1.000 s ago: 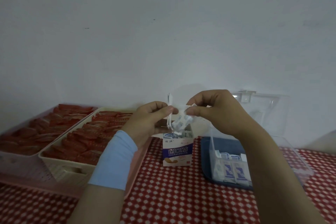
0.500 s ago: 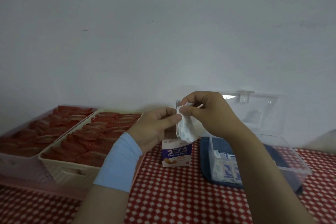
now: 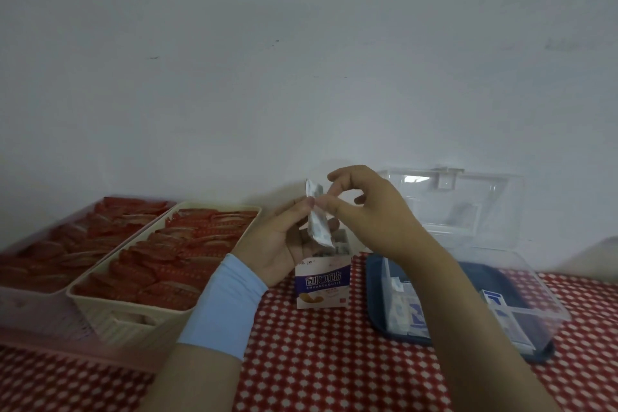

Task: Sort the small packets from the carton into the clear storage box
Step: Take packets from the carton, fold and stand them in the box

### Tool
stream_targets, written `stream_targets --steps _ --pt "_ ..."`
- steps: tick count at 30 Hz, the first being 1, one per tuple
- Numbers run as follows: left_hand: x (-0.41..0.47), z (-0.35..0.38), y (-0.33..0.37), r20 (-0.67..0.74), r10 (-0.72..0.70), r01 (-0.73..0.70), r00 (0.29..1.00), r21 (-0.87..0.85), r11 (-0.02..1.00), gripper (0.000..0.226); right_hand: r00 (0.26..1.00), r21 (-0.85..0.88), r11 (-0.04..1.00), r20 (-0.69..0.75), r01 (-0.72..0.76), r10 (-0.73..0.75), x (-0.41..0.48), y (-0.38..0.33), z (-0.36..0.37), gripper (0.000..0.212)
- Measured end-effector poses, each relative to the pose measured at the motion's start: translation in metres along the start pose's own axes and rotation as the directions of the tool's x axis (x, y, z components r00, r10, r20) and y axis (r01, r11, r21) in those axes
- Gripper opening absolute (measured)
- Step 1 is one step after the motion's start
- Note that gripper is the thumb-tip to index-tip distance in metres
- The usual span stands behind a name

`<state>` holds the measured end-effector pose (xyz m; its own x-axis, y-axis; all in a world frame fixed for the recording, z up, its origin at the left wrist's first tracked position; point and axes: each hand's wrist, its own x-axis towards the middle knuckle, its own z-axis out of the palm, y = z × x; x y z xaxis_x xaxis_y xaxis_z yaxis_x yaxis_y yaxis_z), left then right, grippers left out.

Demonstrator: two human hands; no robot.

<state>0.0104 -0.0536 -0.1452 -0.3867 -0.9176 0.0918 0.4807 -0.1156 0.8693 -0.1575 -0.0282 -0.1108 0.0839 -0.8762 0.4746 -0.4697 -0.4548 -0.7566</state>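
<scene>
A small white and purple carton point(image 3: 323, 285) stands open on the red checked cloth, with more packets showing in its top. Just above it my left hand point(image 3: 284, 241) pinches a stack of small white packets point(image 3: 317, 216), held upright. My right hand point(image 3: 371, 211) touches the same stack with thumb and fingertip, the other fingers spread. To the right sits the clear storage box point(image 3: 535, 308) on a dark blue base, its lid point(image 3: 468, 207) raised against the wall. Several blue and white packets point(image 3: 409, 311) lie inside it, partly hidden by my right forearm.
On the left, a cream basket point(image 3: 133, 314) and a clear pink-rimmed tray point(image 3: 30, 298) hold several red packets. The wall rises directly behind everything. Red checked cloth point(image 3: 334, 361) covers the table toward me.
The packets were pulled between both hands a second ago. They now stand gathered in my left hand's pinch, and my right hand's fingers have loosened and spread.
</scene>
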Motion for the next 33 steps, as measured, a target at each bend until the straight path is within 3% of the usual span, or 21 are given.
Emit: stream_targets --steps 3,7,11,15,21,23,27,31,33 --pt "-0.001 0.000 0.004 -0.007 -0.025 0.025 1.000 0.006 1.000 0.050 0.969 -0.048 0.998 0.246 0.029 -0.017 -0.008 -0.010 -0.008 0.044" --pt "-0.003 0.000 0.005 0.072 -0.025 0.023 0.997 0.030 0.999 0.045 0.961 -0.187 0.969 0.253 0.159 -0.109 -0.009 -0.014 0.001 0.068" --pt "-0.006 0.003 0.005 0.119 -0.031 0.032 0.992 -0.006 0.999 0.044 0.962 -0.119 0.967 0.183 0.227 -0.204 -0.008 -0.011 0.003 0.045" --pt "-0.006 0.003 0.004 0.143 -0.025 0.031 0.989 -0.037 0.999 0.027 0.966 -0.121 0.972 0.189 0.201 -0.176 -0.009 -0.013 0.002 0.056" --pt "-0.005 0.003 0.001 0.128 -0.028 0.028 0.991 0.000 1.000 0.039 0.971 -0.129 0.982 0.210 0.139 -0.110 -0.009 -0.010 0.002 0.057" --pt "-0.006 0.004 0.002 0.123 -0.020 0.022 0.992 -0.008 1.000 0.035 0.967 -0.062 0.993 0.240 0.098 -0.080 -0.010 -0.011 -0.002 0.050" --pt "-0.009 0.005 0.003 0.146 -0.017 0.016 0.989 0.005 1.000 0.036 0.972 0.256 0.965 0.234 -0.054 -0.008 -0.007 -0.010 -0.010 0.016" --pt "-0.014 0.009 0.004 0.187 -0.050 0.038 0.981 0.068 0.997 0.032 0.991 0.242 0.968 0.133 -0.065 0.033 -0.003 -0.006 -0.015 0.030" --pt "-0.017 0.012 0.005 0.200 -0.069 0.054 0.977 0.078 0.995 0.031 0.988 0.248 0.964 0.142 -0.091 0.057 -0.006 -0.007 -0.019 0.022"
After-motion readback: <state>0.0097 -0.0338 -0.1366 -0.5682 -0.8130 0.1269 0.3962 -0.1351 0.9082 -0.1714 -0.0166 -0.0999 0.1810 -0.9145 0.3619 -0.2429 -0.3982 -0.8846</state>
